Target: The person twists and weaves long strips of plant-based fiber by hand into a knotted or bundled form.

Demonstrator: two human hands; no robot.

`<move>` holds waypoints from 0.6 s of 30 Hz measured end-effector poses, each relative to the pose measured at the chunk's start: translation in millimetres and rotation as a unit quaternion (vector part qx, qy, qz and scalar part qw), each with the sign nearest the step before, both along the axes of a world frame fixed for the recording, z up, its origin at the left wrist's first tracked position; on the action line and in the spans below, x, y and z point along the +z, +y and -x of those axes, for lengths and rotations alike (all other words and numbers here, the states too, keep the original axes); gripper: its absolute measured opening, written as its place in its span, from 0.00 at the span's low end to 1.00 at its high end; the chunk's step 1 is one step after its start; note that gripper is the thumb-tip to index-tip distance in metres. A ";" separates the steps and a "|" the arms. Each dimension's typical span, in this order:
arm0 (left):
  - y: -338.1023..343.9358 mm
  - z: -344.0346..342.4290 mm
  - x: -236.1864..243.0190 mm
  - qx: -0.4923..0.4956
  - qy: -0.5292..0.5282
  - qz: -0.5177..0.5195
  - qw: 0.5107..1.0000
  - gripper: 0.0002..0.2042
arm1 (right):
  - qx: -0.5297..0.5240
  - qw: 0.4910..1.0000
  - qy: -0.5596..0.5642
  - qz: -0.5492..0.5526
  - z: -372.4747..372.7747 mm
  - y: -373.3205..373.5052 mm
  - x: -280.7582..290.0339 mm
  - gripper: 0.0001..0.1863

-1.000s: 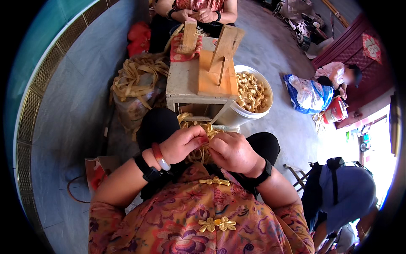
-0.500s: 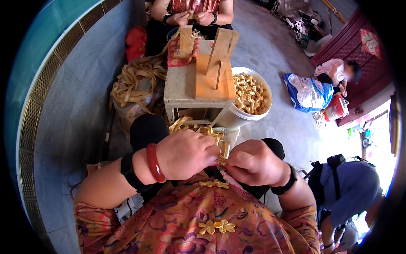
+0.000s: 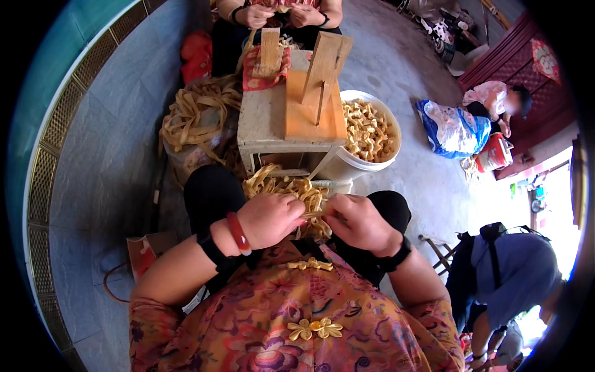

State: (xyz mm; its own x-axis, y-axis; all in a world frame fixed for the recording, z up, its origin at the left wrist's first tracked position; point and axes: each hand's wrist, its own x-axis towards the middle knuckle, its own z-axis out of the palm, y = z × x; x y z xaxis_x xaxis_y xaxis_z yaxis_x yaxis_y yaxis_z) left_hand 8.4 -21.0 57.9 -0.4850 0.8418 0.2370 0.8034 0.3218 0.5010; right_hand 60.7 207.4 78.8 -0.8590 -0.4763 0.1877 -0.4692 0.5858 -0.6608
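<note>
A short piece of flat tan strip (image 3: 314,214), like bean curd skin, is stretched between my hands above my lap. My left hand (image 3: 269,218), with a red bangle and black band at the wrist, pinches one end. The other end is in the closed fingers of my right hand (image 3: 362,223), which has a black band. Curled fingers hide most of the strip. Below and beyond my hands, a heap of loose tan strips (image 3: 288,189) lies between my knees.
A worn low table (image 3: 263,121) ahead bears an upright wooden board (image 3: 326,65) on a wooden base. Right of it, a white bucket (image 3: 398,139) holds knotted tan pieces. Long strips (image 3: 198,115) pile up on the left. Across sits a co-worker (image 3: 291,15); another person (image 3: 511,273) bends at right.
My hands have moved slightly forward and apart, and the strip between them now shows straighter. The co-worker opposite has also drawn their hands apart. My view has shifted a little.
</note>
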 end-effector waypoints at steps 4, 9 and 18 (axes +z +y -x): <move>10.4 1.0 -9.4 0.064 0.034 0.006 0.997 0.08 | -0.034 0.998 0.039 -0.047 4.3 -18.2 -6.5 0.14; 9.4 15.6 10.7 0.015 0.055 0.010 0.998 0.09 | -0.017 0.997 -0.070 0.003 9.5 -23.8 1.7 0.08; 3.6 32.7 7.0 -0.028 -0.129 -0.070 0.989 0.07 | -0.021 0.988 -0.126 0.088 26.1 -7.9 12.8 0.07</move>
State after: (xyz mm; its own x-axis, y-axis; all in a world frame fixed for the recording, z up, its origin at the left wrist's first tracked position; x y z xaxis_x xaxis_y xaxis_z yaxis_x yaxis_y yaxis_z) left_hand -24.3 -17.4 64.9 -0.4983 0.8367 0.2271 0.6575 0.1939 0.7281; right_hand 34.6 199.4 91.6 -0.9071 -0.4188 0.0428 -0.2555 0.4668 -0.8466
